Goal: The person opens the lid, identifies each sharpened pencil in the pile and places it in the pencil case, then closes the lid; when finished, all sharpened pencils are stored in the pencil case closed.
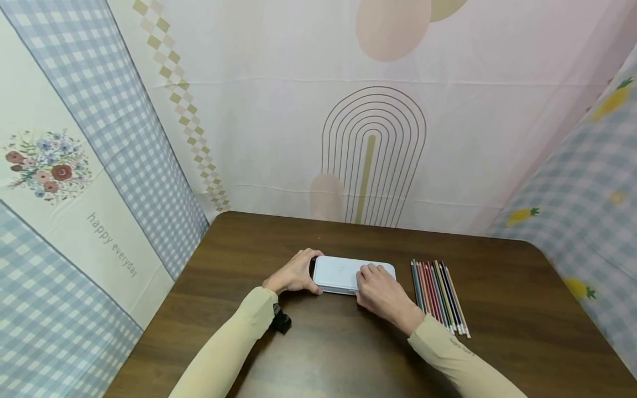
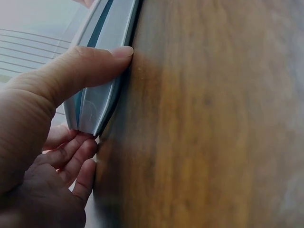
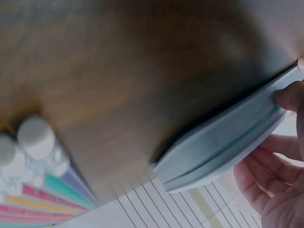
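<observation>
A pale blue-white pencil case (image 1: 340, 271) lies flat on the table, its long side facing me. My left hand (image 1: 297, 272) grips its left end, thumb on the front wall and fingers around the far side. In the left wrist view a narrow dark gap runs between the lid and the body of the case (image 2: 102, 102). The right hand (image 1: 379, 288) pinches the front edge toward the right, its thumb (image 3: 289, 96) on the front wall and its curled fingers over the lid. Whatever the case contains is hidden.
Several colored pencils (image 1: 438, 296) lie side by side just right of the case, white ends toward me. The brown wooden table (image 1: 318, 348) meets a patterned cloth backdrop (image 1: 278, 138) at its far edge. A small black device (image 1: 281, 320) sits at the left wrist.
</observation>
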`<state>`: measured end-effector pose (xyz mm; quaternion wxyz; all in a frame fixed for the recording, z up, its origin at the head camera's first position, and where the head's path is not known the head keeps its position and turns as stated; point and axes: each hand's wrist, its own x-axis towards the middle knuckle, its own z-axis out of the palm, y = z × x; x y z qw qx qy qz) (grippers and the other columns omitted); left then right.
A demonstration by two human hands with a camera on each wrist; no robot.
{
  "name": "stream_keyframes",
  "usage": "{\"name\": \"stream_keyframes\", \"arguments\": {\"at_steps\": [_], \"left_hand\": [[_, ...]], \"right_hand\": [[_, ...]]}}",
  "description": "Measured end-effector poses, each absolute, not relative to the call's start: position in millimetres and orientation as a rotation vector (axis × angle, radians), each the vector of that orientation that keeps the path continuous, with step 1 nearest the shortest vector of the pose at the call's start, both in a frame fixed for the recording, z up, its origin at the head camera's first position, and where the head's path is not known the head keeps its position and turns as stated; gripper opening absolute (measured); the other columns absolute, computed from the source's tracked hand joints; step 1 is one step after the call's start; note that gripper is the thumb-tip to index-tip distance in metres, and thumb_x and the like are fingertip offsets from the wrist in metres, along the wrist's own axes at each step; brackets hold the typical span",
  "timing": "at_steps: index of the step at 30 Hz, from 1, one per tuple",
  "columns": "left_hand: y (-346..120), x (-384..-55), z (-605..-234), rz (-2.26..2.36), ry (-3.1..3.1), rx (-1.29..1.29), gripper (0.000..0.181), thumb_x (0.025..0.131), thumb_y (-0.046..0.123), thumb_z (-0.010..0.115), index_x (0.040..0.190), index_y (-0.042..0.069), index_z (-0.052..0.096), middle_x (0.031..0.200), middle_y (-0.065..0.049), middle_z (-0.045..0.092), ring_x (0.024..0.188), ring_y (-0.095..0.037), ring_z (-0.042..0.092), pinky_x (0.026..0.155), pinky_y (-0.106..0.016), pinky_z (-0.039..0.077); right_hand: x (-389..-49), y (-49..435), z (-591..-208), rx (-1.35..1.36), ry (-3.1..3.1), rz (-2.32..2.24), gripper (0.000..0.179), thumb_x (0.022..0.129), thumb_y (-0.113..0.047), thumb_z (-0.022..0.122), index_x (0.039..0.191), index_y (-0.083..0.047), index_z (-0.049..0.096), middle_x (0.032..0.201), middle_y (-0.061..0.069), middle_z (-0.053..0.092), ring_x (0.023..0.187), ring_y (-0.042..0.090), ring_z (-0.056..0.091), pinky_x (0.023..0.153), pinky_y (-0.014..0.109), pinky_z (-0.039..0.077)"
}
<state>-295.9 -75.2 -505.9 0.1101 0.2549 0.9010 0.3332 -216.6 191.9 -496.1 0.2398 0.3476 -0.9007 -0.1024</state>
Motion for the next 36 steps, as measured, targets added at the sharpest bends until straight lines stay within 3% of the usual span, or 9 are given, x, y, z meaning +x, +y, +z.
{"name": "stream_keyframes", "arguments": {"at_steps": [8, 17, 24, 29, 36], "left_hand": [[-77, -297, -506, 1.038, 2.629, 0.714, 0.096, 0.064, 0.014, 0.105, 0.147, 0.003, 0.059, 0.145, -0.015, 0.062, 0.134, -0.030, 0.053, 0.118, -0.048, 0.046], [-75, -294, -508, 1.047, 2.645, 0.677, 0.099, 0.062, 0.013, 0.105, 0.149, 0.001, 0.059, 0.144, -0.016, 0.062, 0.133, -0.031, 0.052, 0.117, -0.048, 0.048], [-74, -292, -507, 1.054, 2.655, 0.621, 0.099, 0.063, 0.015, 0.105, 0.149, -0.001, 0.059, 0.144, -0.015, 0.062, 0.135, -0.031, 0.052, 0.119, -0.048, 0.048], [-73, -288, -503, 1.038, 2.672, 0.588, 0.096, 0.063, 0.016, 0.106, 0.146, -0.004, 0.061, 0.146, -0.017, 0.061, 0.137, -0.033, 0.052, 0.121, -0.049, 0.047], [-71, -285, -502, 1.032, 2.688, 0.567, 0.098, 0.063, 0.015, 0.105, 0.149, -0.003, 0.061, 0.147, -0.019, 0.061, 0.140, -0.035, 0.052, 0.123, -0.049, 0.046]], "right_hand": [[-223, 204, -479, 0.986, -2.425, -0.070, 0.024, 0.088, -0.027, 0.091, 0.089, -0.008, 0.076, 0.091, 0.006, 0.072, 0.085, 0.021, 0.065, 0.077, 0.036, 0.059], [-226, 227, -461, 0.881, -2.526, 0.232, 0.019, 0.086, -0.018, 0.094, 0.095, -0.005, 0.084, 0.090, 0.005, 0.074, 0.084, 0.019, 0.070, 0.078, 0.041, 0.063], [-230, 241, -451, 0.686, -2.672, 0.391, 0.021, 0.092, -0.026, 0.089, 0.100, -0.007, 0.085, 0.095, 0.005, 0.079, 0.085, 0.022, 0.074, 0.076, 0.044, 0.064], [-236, 243, -449, 0.610, -2.702, 0.515, 0.024, 0.097, -0.028, 0.083, 0.101, -0.004, 0.085, 0.097, 0.008, 0.077, 0.087, 0.025, 0.073, 0.078, 0.047, 0.063], [-255, 245, -449, 0.413, -2.621, 0.774, 0.018, 0.100, -0.016, 0.080, 0.106, 0.001, 0.084, 0.101, 0.019, 0.082, 0.087, 0.033, 0.076, 0.078, 0.051, 0.062]]}}
